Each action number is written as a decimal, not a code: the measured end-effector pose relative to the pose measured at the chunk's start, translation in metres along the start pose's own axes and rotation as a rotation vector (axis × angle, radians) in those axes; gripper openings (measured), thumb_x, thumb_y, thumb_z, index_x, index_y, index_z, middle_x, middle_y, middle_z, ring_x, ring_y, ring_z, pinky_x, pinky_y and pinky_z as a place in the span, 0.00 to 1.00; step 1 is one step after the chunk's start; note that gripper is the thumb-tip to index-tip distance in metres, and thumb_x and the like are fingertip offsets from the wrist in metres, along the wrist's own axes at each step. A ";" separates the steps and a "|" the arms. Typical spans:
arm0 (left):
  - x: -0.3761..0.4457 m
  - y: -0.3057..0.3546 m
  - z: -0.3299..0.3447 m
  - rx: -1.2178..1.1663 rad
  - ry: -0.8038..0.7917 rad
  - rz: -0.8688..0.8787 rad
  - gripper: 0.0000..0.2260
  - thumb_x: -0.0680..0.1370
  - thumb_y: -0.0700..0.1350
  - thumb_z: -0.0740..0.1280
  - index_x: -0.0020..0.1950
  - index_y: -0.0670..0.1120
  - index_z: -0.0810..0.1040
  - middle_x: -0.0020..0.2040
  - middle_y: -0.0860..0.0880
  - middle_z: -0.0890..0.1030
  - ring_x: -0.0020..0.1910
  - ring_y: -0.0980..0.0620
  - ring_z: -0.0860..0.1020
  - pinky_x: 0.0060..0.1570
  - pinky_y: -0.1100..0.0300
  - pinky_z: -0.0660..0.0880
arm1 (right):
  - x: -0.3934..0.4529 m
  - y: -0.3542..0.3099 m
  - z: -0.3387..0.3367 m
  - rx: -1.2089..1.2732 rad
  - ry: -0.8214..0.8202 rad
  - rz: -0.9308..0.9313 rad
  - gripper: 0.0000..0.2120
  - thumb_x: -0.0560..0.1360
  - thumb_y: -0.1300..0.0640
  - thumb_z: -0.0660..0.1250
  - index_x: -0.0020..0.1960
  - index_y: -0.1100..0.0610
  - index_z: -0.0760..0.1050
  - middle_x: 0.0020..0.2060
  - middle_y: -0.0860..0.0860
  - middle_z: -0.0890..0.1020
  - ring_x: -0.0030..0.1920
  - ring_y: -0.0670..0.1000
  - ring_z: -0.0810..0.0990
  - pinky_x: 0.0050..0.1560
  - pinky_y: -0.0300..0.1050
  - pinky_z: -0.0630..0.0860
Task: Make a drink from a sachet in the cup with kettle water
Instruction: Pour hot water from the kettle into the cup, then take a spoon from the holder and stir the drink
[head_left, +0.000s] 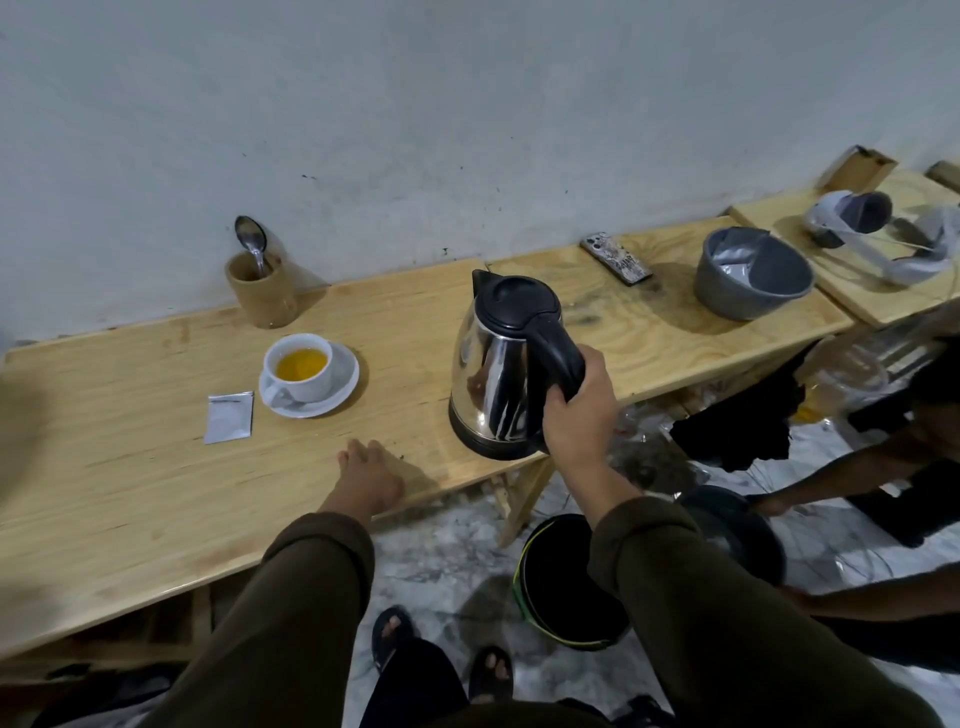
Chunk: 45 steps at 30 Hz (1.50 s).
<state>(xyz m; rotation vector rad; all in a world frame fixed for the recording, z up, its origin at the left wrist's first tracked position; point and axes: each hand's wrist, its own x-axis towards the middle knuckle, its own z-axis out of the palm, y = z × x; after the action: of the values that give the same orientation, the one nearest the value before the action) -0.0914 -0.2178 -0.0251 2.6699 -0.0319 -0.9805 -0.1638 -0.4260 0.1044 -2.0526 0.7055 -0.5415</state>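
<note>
A white cup holding yellow liquid sits on a white saucer on the wooden table. A silver sachet lies flat just left of the saucer. The steel kettle with a black lid and handle stands upright on the table, right of the cup. My right hand grips the kettle's black handle. My left hand rests flat on the table near its front edge, holding nothing.
A wooden holder with a spoon stands by the wall behind the cup. A phone, a grey bowl and a white headset lie to the right. A black bucket and another person's arms are on the floor side.
</note>
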 end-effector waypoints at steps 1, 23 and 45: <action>0.001 0.000 0.001 0.011 0.002 -0.007 0.29 0.79 0.46 0.57 0.76 0.39 0.50 0.76 0.35 0.47 0.76 0.34 0.48 0.76 0.45 0.52 | -0.001 0.001 0.000 0.008 0.003 -0.002 0.20 0.71 0.69 0.62 0.60 0.56 0.71 0.52 0.56 0.79 0.54 0.55 0.77 0.54 0.44 0.73; -0.021 -0.014 -0.012 -0.212 0.156 -0.019 0.18 0.81 0.46 0.58 0.66 0.39 0.72 0.67 0.39 0.74 0.65 0.39 0.73 0.65 0.53 0.68 | -0.016 -0.034 0.022 -0.275 0.078 -0.454 0.20 0.72 0.60 0.64 0.64 0.57 0.72 0.66 0.58 0.71 0.70 0.58 0.66 0.75 0.62 0.53; 0.013 -0.149 -0.120 -0.405 0.340 0.031 0.16 0.79 0.41 0.60 0.64 0.39 0.75 0.63 0.40 0.78 0.62 0.40 0.75 0.59 0.54 0.70 | -0.065 -0.103 0.244 -0.163 -0.590 -0.016 0.09 0.74 0.64 0.61 0.51 0.62 0.78 0.51 0.57 0.82 0.51 0.55 0.80 0.45 0.39 0.70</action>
<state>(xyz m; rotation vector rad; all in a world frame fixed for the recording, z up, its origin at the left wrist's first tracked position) -0.0169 -0.0448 0.0114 2.4082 0.1778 -0.4506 -0.0356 -0.1904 0.0567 -2.2133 0.3851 0.1280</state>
